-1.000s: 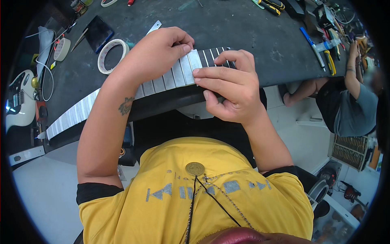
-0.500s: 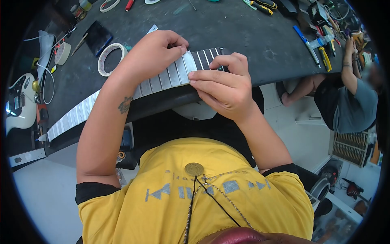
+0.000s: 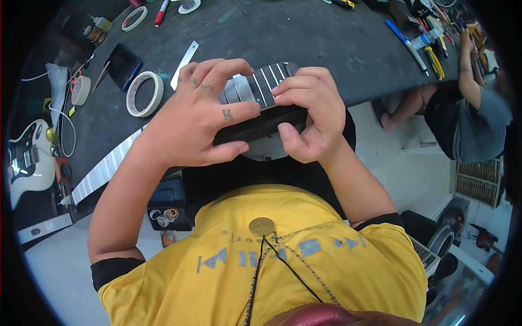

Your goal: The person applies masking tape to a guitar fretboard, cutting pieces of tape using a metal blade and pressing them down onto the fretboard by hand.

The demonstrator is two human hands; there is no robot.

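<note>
Fretboard (image 3: 266,79) was set along the bench (image 3: 326,46) edge under the left hand (image 3: 190,117) and right hand (image 3: 322,111), both grips spread apart; masking seemed underway, alignment over bare spaces being called for.

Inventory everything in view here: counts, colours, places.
Workbench: one, dark grey, upper frame
Fretted neck: one, dark, silver-covered, bench edge
Ring-shaped rolls: three, cream, bench left
Metal strips: two, silver, left
Marker: one, red, far bench
Guitar body: one, white, far left
Blue tool: one, blue-and-silver, bench right
Yellow-handled tools: at least two, yellow, bench right
Other person: one, grey shirt, right
Shirt: one, yellow, bottom
Left hand: one, dark tattoos, over neck
Right hand: one, on neck
</note>
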